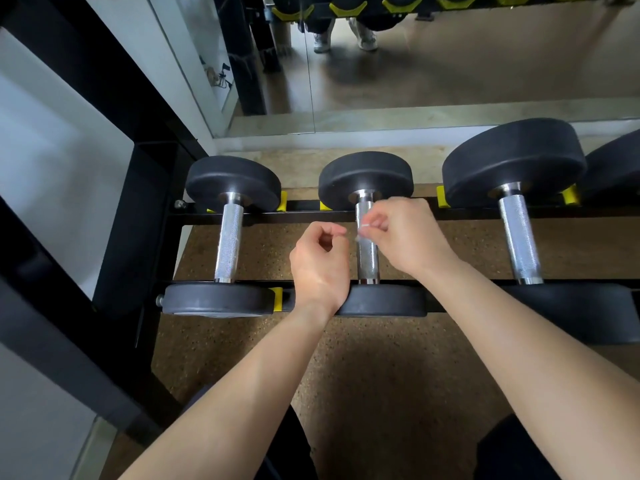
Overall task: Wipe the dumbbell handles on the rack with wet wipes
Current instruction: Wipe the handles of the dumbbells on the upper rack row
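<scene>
Handle (pixel 367 252): middle dumbbell on rack (pixel 294 216); I see it between my hands.
Right hand (pixel 405 233): pinching wipe (pixel 363 226) over it.
Left hand (pixel 320 261): curled, empty, just left.

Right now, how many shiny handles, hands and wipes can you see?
Shiny handles: 3 (left handle, middle handle, right handle)
Hands: 2 (left hand, right hand)
Wipes: 1 (small white wipe, pinched by the right hand)
Total: 6
</scene>
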Demonstrator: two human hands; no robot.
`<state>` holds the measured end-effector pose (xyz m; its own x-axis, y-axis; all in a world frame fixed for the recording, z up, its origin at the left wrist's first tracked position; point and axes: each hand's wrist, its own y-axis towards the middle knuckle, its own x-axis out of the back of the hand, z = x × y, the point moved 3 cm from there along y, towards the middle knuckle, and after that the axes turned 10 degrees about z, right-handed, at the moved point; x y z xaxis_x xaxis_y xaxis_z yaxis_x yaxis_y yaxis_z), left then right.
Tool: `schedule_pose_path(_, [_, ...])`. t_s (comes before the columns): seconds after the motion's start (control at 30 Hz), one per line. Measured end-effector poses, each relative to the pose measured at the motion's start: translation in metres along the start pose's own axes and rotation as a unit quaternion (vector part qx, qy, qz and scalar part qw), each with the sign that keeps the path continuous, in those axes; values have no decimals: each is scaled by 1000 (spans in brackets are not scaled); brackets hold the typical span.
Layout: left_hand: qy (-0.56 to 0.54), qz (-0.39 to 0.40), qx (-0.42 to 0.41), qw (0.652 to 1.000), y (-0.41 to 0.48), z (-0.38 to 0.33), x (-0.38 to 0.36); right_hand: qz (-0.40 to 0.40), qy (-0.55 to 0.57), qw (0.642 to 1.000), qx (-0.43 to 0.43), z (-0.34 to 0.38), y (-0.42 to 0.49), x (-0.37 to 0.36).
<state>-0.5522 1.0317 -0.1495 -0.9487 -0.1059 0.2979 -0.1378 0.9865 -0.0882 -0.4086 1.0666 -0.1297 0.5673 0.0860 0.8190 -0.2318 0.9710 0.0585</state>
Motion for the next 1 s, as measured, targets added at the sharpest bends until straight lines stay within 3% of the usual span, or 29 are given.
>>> schedule_pose_path(0.1, [4, 4, -7, 1000, 0, -1, 0, 133, -3, 991, 1, -1, -18, 0])
schedule_pose_path(0.17, [3, 3, -6, 1000, -1, -1, 1, 146, -1, 989, 8, -2, -16, 1])
schedule_pose_path(0.37, [2, 2, -1, 1000, -1, -2, 1, -49, 12, 999, 11, -4, 19, -2])
schedule_pose_path(0.43, [4, -2, 0, 1000, 0, 0, 1, -69, 33, 997, 3, -2, 14, -2])
schedule_pose_path(0.63, [9, -2, -3, 1000, 0, 1, 0, 137, 64, 986, -65, -4, -28, 0])
schedule_pose_path(0.7, [12, -2, 0, 1000, 0, 1, 0, 112, 66, 989, -68, -4, -25, 1])
schedule_pose_path(0.87, [20, -6, 8, 1000, 0, 0, 0, -67, 133, 985, -90, -10, 8, 1])
schedule_pose_path(1.0, [28, -6, 8, 1000, 1, 1, 0, -126, 180, 966, -134, -18, 20, -1])
